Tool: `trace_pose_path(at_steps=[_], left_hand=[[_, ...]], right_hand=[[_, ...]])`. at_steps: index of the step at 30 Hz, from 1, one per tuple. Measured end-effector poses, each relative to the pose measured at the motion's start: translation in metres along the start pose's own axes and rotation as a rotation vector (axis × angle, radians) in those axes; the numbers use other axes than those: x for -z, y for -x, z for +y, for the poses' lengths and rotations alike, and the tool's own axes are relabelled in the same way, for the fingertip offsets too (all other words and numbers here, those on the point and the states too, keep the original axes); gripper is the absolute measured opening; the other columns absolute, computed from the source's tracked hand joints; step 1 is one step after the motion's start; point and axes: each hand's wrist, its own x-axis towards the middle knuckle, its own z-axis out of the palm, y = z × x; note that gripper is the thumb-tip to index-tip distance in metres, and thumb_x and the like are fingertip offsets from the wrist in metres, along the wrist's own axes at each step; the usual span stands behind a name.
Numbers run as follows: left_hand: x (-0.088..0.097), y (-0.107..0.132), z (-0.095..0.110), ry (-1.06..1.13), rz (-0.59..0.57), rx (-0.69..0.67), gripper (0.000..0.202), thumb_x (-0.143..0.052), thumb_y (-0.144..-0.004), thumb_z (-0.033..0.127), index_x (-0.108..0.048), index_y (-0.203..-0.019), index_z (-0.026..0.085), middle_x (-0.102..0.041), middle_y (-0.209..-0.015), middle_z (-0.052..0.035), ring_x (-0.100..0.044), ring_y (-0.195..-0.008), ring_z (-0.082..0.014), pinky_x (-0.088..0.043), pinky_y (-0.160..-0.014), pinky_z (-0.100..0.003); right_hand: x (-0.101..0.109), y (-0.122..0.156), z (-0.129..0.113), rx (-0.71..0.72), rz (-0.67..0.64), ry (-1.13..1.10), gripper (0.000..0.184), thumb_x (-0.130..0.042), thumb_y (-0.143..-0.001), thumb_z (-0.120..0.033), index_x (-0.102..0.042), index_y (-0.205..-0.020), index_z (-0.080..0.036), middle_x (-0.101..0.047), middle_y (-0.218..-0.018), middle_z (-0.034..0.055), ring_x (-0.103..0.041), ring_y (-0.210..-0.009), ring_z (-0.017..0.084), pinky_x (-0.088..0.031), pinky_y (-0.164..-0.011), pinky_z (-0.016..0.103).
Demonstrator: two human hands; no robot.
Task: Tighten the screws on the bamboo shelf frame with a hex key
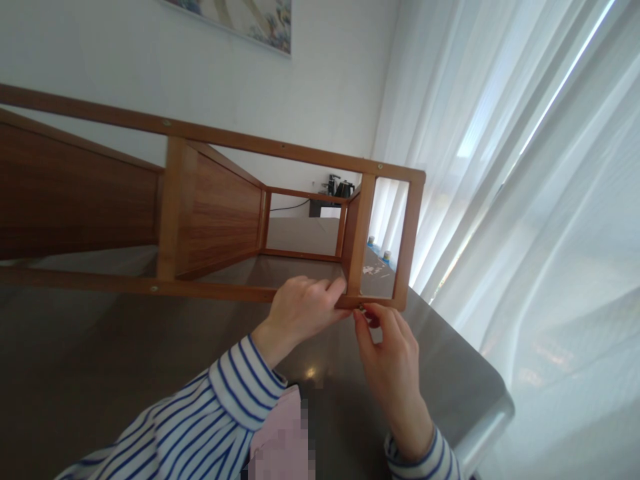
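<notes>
A brown wooden shelf frame [225, 288] lies on its side on a dark grey table, stretching from the left edge to the right of centre. My left hand [307, 303] is closed around its near rail, close to the crosspiece [355, 247] at the right end. Just to the right, my right hand [390, 340] pinches a small metal screw [361, 307] at the same rail, below that crosspiece. The fingertips hide most of the screw. Other screw heads [154, 289] sit in the rails.
The grey table [450, 373] has a rounded right corner. Beyond the frame's right end lie small loose pieces [375, 270] and little jars [387, 256]. A black kettle [345, 189] stands far back. White curtains [550, 267] hang at the right, and a picture [250, 20] is on the wall.
</notes>
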Motion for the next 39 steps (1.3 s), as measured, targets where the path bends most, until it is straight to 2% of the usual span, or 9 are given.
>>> trace_pose_path(at_steps=[4, 7, 11, 14, 17, 23, 29, 33, 39], left_hand=[[-0.001, 0.000, 0.000, -0.002, 0.002, -0.004, 0.041, -0.056, -0.077, 0.060, -0.060, -0.082, 0.019, -0.068, -0.062, -0.0020, -0.065, -0.056, -0.0228, -0.036, -0.049, -0.029], [-0.002, 0.000, 0.000, -0.009, 0.008, -0.004, 0.042, -0.058, -0.075, 0.060, -0.060, -0.082, 0.019, -0.068, -0.061, -0.0021, -0.065, -0.056, -0.0229, -0.036, -0.049, -0.029], [-0.004, 0.001, 0.000, -0.004, 0.022, -0.002, 0.042, -0.056, -0.077, 0.061, -0.060, -0.082, 0.019, -0.068, -0.063, -0.0024, -0.065, -0.057, -0.0220, -0.035, -0.049, -0.029], [-0.004, 0.001, 0.000, 0.004, 0.034, 0.003, 0.042, -0.055, -0.078, 0.060, -0.060, -0.082, 0.019, -0.067, -0.062, -0.0019, -0.064, -0.056, -0.0212, -0.035, -0.049, -0.029], [-0.003, 0.002, 0.000, 0.009, 0.035, 0.003, 0.042, -0.055, -0.077, 0.060, -0.060, -0.080, 0.019, -0.067, -0.061, -0.0013, -0.064, -0.056, -0.0211, -0.034, -0.049, -0.029], [-0.004, 0.002, 0.001, 0.004, 0.032, 0.011, 0.041, -0.057, -0.076, 0.060, -0.059, -0.079, 0.019, -0.067, -0.060, -0.0016, -0.064, -0.056, -0.0209, -0.034, -0.049, -0.028], [-0.002, 0.002, 0.000, 0.011, 0.023, 0.007, 0.040, -0.057, -0.077, 0.059, -0.060, -0.080, 0.019, -0.066, -0.061, -0.0026, -0.064, -0.057, -0.0205, -0.035, -0.050, -0.028], [0.000, 0.002, 0.001, 0.028, 0.010, 0.001, 0.042, -0.055, -0.078, 0.060, -0.060, -0.081, 0.018, -0.067, -0.062, -0.0035, -0.064, -0.057, -0.0209, -0.035, -0.050, -0.028], [0.001, 0.001, 0.001, 0.024, -0.002, 0.006, 0.041, -0.057, -0.077, 0.059, -0.060, -0.081, 0.019, -0.067, -0.062, -0.0030, -0.064, -0.057, -0.0213, -0.035, -0.050, -0.028]], right_hand=[[0.010, 0.007, 0.006, -0.005, 0.003, 0.008, 0.015, -0.057, -0.087, -0.029, -0.060, -0.098, -0.018, -0.065, -0.081, 0.0038, -0.059, -0.075, 0.018, -0.046, -0.071, 0.031], [0.022, 0.017, 0.022, 0.012, -0.076, 0.025, 0.013, -0.054, -0.089, -0.029, -0.061, -0.095, -0.020, -0.065, -0.083, 0.0038, -0.059, -0.078, 0.018, -0.045, -0.073, 0.031], [0.034, 0.033, 0.052, 0.067, -0.389, 0.192, 0.017, -0.049, -0.091, -0.030, -0.062, -0.099, -0.023, -0.066, -0.088, 0.0037, -0.061, -0.079, 0.018, -0.044, -0.075, 0.030], [0.033, 0.038, 0.069, 0.048, -0.634, 0.381, 0.021, -0.047, -0.091, -0.031, -0.064, -0.102, -0.023, -0.066, -0.090, 0.0055, -0.062, -0.083, 0.018, -0.043, -0.074, 0.029], [0.027, 0.035, 0.076, 0.023, -0.770, 0.501, 0.023, -0.045, -0.093, -0.032, -0.065, -0.097, -0.023, -0.065, -0.091, 0.0062, -0.061, -0.087, 0.019, -0.042, -0.073, 0.028], [0.018, 0.033, 0.080, 0.085, -0.794, 0.606, 0.025, -0.042, -0.095, -0.025, -0.066, -0.087, -0.025, -0.064, -0.087, 0.0042, -0.058, -0.087, 0.018, -0.038, -0.069, 0.028], [0.018, 0.038, 0.085, 0.290, -0.719, 0.660, 0.014, -0.053, -0.087, -0.011, -0.062, -0.081, -0.020, -0.062, -0.082, 0.0053, -0.058, -0.077, 0.019, -0.039, -0.064, 0.029], [0.019, 0.031, 0.078, 0.404, -0.778, 0.678, 0.016, -0.054, -0.082, -0.004, -0.063, -0.079, -0.018, -0.062, -0.079, 0.0063, -0.060, -0.073, 0.019, -0.041, -0.058, 0.028], [0.017, 0.022, 0.071, 0.473, -0.817, 0.681, 0.018, -0.055, -0.079, 0.000, -0.063, -0.073, -0.015, -0.062, -0.072, 0.0076, -0.060, -0.066, 0.018, -0.039, -0.053, 0.027]])
